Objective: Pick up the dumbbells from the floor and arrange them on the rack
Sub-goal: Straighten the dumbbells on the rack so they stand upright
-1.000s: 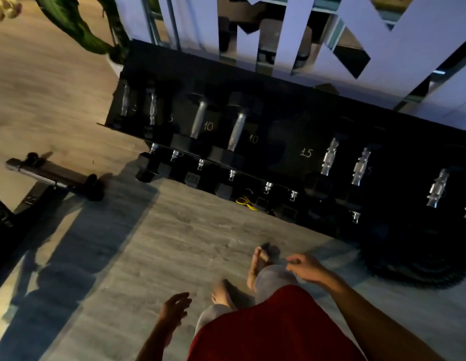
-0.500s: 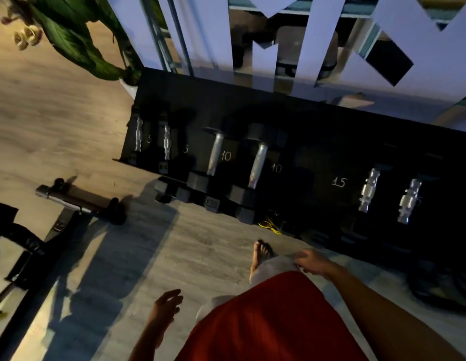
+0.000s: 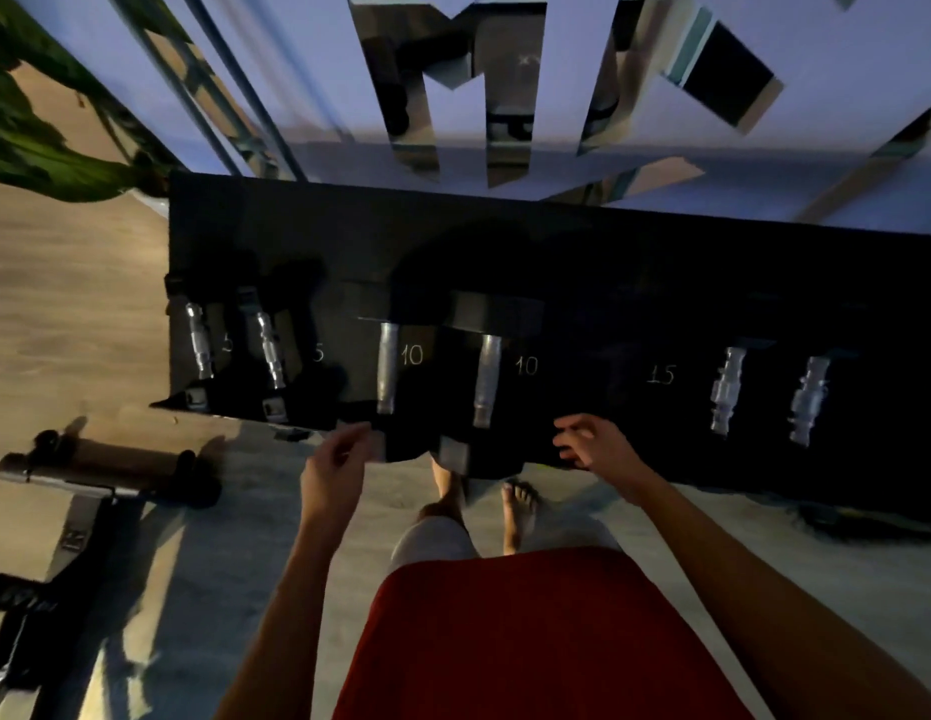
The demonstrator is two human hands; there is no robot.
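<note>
Both hands empty, fingers loosely spread: left hand [image 3: 332, 472], right hand [image 3: 598, 449]. Centre frame, two "10" dumbbells [image 3: 486, 381] on rack [image 3: 582, 262], handles running away from the hands, left nearer.

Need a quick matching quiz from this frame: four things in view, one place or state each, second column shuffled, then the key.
Things:
1. left hand
2. right hand
3. chalked "15"
4. bench foot

Places or states:
A. on the rack face, left of the two rightmost dumbbell handles
B. on the floor, left of the rack
C. empty, fingers spread, at the rack's front edge right of the 10 dumbbells
D. empty, by the near end of the left 10 dumbbell

Pairs: 1-D, 2-C, 3-A, 4-B
</note>
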